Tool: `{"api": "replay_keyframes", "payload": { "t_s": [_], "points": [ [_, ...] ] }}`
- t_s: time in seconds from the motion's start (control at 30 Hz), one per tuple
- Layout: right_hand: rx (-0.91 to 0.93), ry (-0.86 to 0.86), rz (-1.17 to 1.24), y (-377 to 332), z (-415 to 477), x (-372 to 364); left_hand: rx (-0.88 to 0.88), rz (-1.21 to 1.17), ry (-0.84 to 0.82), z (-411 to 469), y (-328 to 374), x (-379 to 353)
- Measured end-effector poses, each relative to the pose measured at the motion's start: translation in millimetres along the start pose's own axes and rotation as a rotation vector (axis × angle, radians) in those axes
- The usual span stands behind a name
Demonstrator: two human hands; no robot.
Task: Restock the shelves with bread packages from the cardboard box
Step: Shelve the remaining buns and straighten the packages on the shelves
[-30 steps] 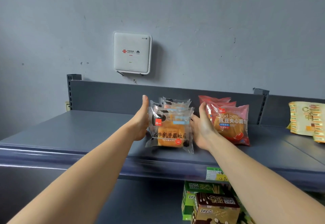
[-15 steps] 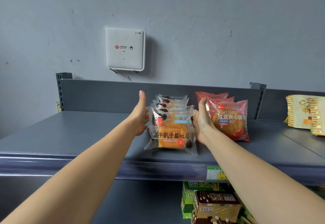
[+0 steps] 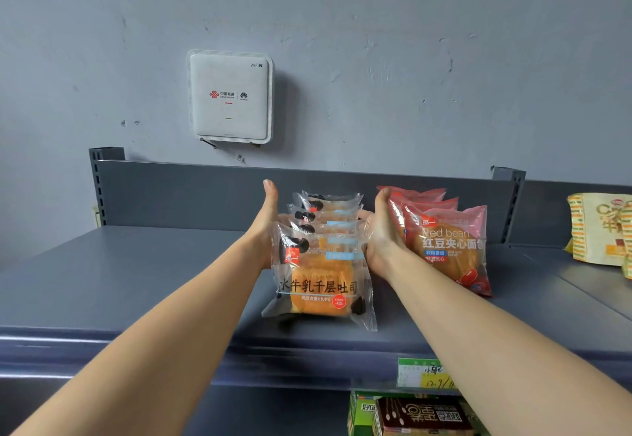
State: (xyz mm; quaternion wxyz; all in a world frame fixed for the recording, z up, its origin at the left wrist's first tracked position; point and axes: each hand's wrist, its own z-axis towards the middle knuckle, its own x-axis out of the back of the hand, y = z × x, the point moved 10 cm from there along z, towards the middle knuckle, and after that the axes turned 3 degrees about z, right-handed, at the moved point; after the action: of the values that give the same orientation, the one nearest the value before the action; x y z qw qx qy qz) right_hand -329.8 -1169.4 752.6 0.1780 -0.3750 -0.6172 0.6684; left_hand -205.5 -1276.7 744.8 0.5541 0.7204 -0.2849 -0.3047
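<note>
Both hands reach out over the grey shelf [image 3: 136,281] and bracket a row of clear-wrapped bread packages [image 3: 321,264] that stand upright one behind another, front face toward the camera. The left hand [image 3: 264,230] lies flat against the row's left side, thumb pointing up and palm turned inward; the right hand [image 3: 384,233] mirrors it against the right side, so the packages sit squeezed between the two palms. Neither hand curls round a package as far as can be seen, though the fingers are partly hidden behind the wrappers. The right hand sits in the narrow space between this row and a second row of red bean bread packs [image 3: 451,247] just beside it. Further right stand yellow striped bags [image 3: 598,230]. A white router box [image 3: 229,97] hangs on the wall above, and a price tag [image 3: 424,372] is clipped to the shelf's front edge.
</note>
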Motion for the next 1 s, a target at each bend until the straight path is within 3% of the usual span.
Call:
{"api": "replay_keyframes", "payload": {
  "t_s": [0.2, 0.4, 0.57, 1.0],
  "points": [
    [-0.053, 0.117, 0.025, 3.4, 17.7, 14.1, -0.021, 0.004, 0.104, 12.5, 10.9, 13.7],
    [-0.143, 0.003, 0.075, 15.6, 38.5, -5.4, -0.115, 0.126, 0.114, 14.2, 25.5, 2.8],
    [-0.092, -0.097, 0.007, 9.4, 38.2, -9.4, -0.157, 0.106, 0.086, 15.6, 32.9, -1.5],
    [-0.138, -0.092, 0.133, 10.8, 34.7, -11.9, -0.153, 0.172, 0.153, -2.8, 33.8, 4.3]
  ]
}}
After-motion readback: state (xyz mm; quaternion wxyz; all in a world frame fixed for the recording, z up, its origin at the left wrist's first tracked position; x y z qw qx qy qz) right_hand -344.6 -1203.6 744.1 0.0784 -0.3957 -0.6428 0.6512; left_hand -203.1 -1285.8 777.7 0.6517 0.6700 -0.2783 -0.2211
